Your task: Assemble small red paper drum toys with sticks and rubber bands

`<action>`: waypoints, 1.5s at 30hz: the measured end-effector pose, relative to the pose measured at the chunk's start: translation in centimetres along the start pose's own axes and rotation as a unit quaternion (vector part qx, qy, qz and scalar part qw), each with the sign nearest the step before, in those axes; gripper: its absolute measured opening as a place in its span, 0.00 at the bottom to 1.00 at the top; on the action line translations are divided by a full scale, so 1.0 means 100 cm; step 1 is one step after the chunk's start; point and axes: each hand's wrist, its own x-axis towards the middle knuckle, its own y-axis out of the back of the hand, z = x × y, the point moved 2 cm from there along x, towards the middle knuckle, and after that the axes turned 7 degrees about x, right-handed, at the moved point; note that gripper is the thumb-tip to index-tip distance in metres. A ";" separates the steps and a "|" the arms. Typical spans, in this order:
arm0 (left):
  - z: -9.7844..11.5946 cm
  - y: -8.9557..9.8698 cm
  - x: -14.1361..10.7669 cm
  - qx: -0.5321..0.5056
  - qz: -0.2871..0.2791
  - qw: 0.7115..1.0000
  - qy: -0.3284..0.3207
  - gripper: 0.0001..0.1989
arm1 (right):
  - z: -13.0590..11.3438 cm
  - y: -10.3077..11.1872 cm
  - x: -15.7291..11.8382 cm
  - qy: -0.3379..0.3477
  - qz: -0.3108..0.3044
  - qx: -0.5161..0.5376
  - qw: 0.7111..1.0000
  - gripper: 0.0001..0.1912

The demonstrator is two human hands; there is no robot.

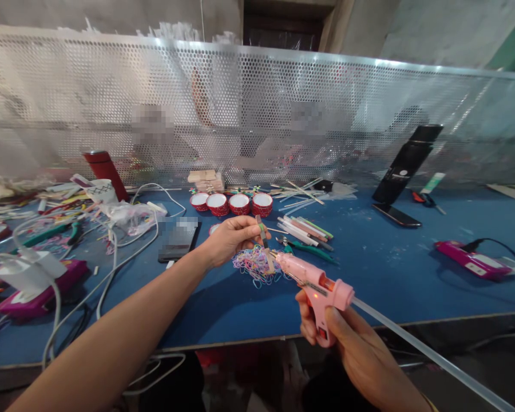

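My left hand (228, 239) pinches a thin flat stick (261, 230), greyish with a green part, upright between thumb and fingers. My right hand (354, 340) is wrapped round the handle of a pink hot glue gun (315, 281), whose small light glows orange. A long translucent glue stick (429, 346) runs out of its back toward the lower right. The gun's nozzle is at the lower end of the flat stick; whether they touch I cannot tell. Beneath them lies a heap of thin pastel loops (253, 264), partly covered by my left hand and the nozzle.
Several red round pieces with white tops (239, 203) stand in a row behind. Green-handled pliers (311, 250) and coloured sticks (304, 230) lie right of the loops. A phone (178, 243) and white cables (114, 257) are left. A purple power strip (472, 260) lies right.
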 end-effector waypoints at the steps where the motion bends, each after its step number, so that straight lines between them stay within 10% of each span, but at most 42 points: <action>1: 0.000 0.000 0.000 -0.002 0.001 1.000 0.000 0.12 | 0.000 0.000 0.000 0.001 -0.001 -0.001 1.000 0.20; 45: 0.004 0.001 0.000 -0.016 0.021 1.000 0.010 0.12 | 0.008 0.007 -0.002 0.001 0.022 -0.022 1.000 0.20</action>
